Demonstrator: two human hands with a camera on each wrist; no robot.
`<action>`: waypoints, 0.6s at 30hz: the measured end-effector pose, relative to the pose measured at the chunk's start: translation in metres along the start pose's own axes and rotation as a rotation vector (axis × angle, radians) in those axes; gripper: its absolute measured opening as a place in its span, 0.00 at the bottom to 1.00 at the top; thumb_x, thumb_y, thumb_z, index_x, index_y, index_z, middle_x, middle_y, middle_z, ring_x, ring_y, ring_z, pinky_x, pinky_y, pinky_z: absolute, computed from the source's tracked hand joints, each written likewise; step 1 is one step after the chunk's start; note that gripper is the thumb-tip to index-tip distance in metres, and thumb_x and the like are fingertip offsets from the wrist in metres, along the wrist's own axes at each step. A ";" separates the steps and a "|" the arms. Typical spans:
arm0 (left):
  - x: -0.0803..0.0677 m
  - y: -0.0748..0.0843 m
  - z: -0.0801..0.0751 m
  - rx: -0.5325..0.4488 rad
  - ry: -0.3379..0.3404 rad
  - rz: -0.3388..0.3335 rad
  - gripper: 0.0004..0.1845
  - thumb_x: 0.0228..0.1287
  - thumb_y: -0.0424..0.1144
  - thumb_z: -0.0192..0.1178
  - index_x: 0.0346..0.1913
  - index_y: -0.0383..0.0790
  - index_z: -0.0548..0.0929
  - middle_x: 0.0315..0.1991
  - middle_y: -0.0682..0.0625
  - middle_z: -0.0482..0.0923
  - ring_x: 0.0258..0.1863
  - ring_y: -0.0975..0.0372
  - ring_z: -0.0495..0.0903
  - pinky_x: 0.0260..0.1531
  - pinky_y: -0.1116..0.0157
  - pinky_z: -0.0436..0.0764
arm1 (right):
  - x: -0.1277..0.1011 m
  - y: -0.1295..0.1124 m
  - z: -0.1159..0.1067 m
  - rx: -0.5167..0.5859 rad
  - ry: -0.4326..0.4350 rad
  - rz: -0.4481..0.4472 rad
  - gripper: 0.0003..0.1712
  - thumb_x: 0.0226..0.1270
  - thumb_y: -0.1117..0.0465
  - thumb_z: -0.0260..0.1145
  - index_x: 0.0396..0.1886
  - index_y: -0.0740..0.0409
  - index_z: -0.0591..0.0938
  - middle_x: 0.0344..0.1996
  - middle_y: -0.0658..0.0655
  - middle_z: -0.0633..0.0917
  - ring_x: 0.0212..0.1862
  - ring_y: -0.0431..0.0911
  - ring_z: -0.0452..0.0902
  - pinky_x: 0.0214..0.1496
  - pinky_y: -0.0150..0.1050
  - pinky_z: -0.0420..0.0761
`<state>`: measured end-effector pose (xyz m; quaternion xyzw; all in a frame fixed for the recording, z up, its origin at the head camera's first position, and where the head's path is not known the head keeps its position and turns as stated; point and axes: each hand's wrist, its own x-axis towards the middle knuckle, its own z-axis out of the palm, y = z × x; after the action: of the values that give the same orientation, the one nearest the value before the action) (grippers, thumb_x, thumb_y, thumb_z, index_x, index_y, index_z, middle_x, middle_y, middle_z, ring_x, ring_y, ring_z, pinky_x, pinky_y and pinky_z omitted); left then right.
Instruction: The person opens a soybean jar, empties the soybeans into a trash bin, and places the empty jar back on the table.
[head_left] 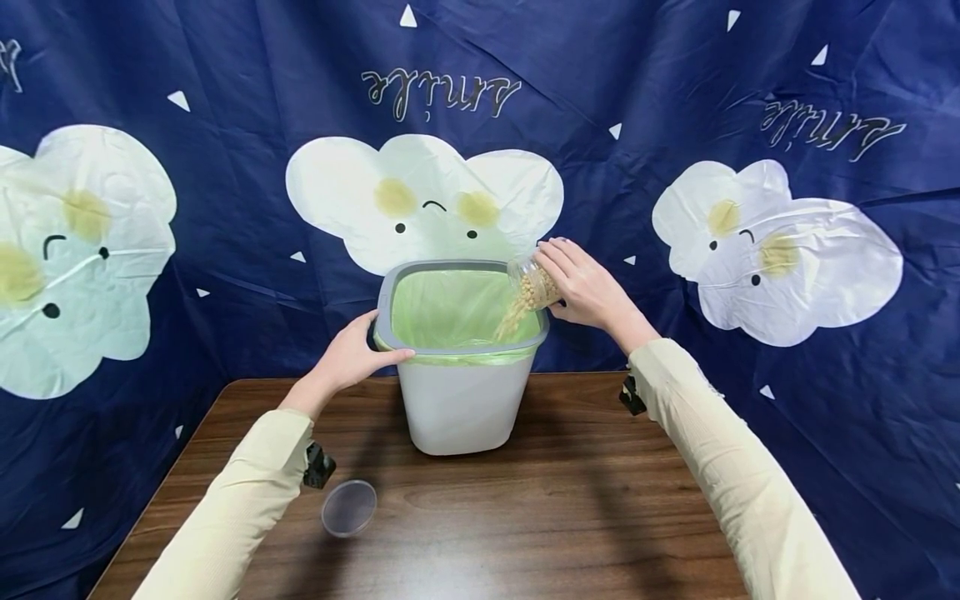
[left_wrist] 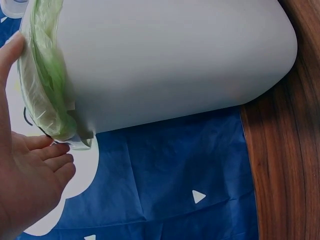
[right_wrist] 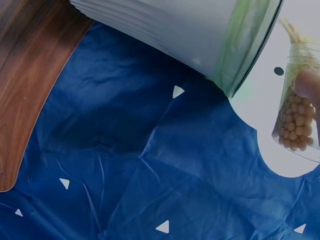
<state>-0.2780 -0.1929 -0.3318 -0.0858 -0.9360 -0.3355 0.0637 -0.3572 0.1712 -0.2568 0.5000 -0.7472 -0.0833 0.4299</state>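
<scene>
A white trash can (head_left: 465, 404) with a grey rim and a pale green bag lining (head_left: 442, 308) stands upright on the wooden table. At its near left corner my left hand (head_left: 347, 357) holds the rim, thumb along the front and fingers at the side. In the left wrist view the hand (left_wrist: 37, 175) shows its palm beside the bag's folded edge. Over the can's right side my right hand (head_left: 581, 283) grips a clear jar (head_left: 546, 282), tilted mouth-down to the left. Round pale-yellow beans (head_left: 513, 321) stream from it into the can; more beans (right_wrist: 297, 125) remain inside the jar.
A clear round lid (head_left: 349, 508) lies on the brown table (head_left: 570, 517), near the left forearm. Behind the table hangs a dark blue cloth (head_left: 247, 275) printed with white clouds and triangles.
</scene>
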 end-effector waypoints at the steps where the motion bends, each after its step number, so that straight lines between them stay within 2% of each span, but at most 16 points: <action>1: 0.000 0.000 0.000 0.000 -0.001 -0.001 0.58 0.44 0.68 0.61 0.69 0.32 0.51 0.67 0.35 0.54 0.65 0.45 0.54 0.59 0.47 0.59 | 0.000 0.000 0.000 -0.006 0.000 -0.005 0.49 0.28 0.58 0.77 0.56 0.72 0.69 0.54 0.69 0.73 0.57 0.60 0.66 0.64 0.47 0.61; 7: 0.001 0.000 0.000 0.004 -0.001 0.000 0.57 0.44 0.68 0.61 0.69 0.32 0.51 0.67 0.35 0.54 0.65 0.45 0.55 0.60 0.47 0.59 | 0.002 0.001 -0.001 -0.039 0.015 -0.021 0.48 0.28 0.60 0.75 0.56 0.71 0.69 0.53 0.68 0.73 0.57 0.60 0.66 0.66 0.46 0.60; 18: -0.001 0.002 -0.001 -0.014 -0.009 -0.002 0.57 0.45 0.67 0.61 0.69 0.33 0.51 0.67 0.35 0.53 0.65 0.45 0.54 0.59 0.46 0.59 | 0.004 0.001 -0.001 -0.033 0.031 -0.058 0.41 0.33 0.65 0.70 0.55 0.71 0.70 0.53 0.68 0.73 0.57 0.60 0.65 0.65 0.49 0.60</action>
<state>-0.2766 -0.1925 -0.3300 -0.0869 -0.9340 -0.3417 0.0584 -0.3577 0.1686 -0.2532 0.5155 -0.7242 -0.1003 0.4468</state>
